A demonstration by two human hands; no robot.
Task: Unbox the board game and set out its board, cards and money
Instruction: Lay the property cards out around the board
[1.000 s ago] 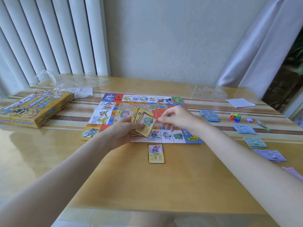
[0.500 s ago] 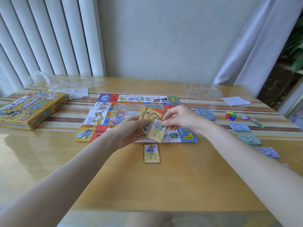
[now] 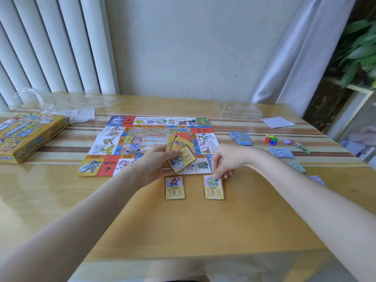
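We have the board (image 3: 146,143) unfolded mid-table and money (image 3: 281,153) toward the right edge. Our right hand (image 3: 225,161) pinches a second card (image 3: 213,189) down near the front edge; our left hand (image 3: 156,165) grips the remaining fan (image 3: 182,153).

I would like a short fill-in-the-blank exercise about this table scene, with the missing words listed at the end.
1. The left hand holds a fan of ___.
2. The right hand touches the card with a ___ creature on the table.
3. ___ cards lie flat in front of the board.
4. The yellow box lies on the ___ side of the board.

Missing words: cards; green; Two; left
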